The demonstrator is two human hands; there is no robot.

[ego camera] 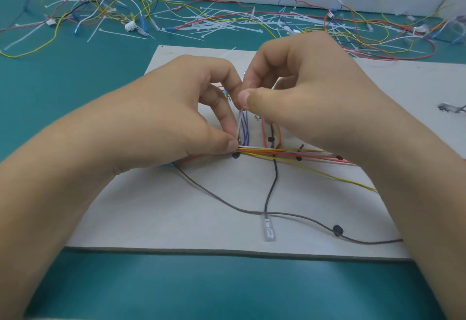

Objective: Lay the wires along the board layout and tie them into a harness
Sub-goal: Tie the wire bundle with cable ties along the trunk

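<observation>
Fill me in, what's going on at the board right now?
A person is working with both bare hands over the grey board. The left hand pinches the wire bundle where it runs across the board. The right hand pinches a pale strip, probably a cable tie, rising from that same spot. A brown wire and a black wire trail loose toward the near edge. Behind the board, spare wires and ties lie heaped on the teal table.
</observation>
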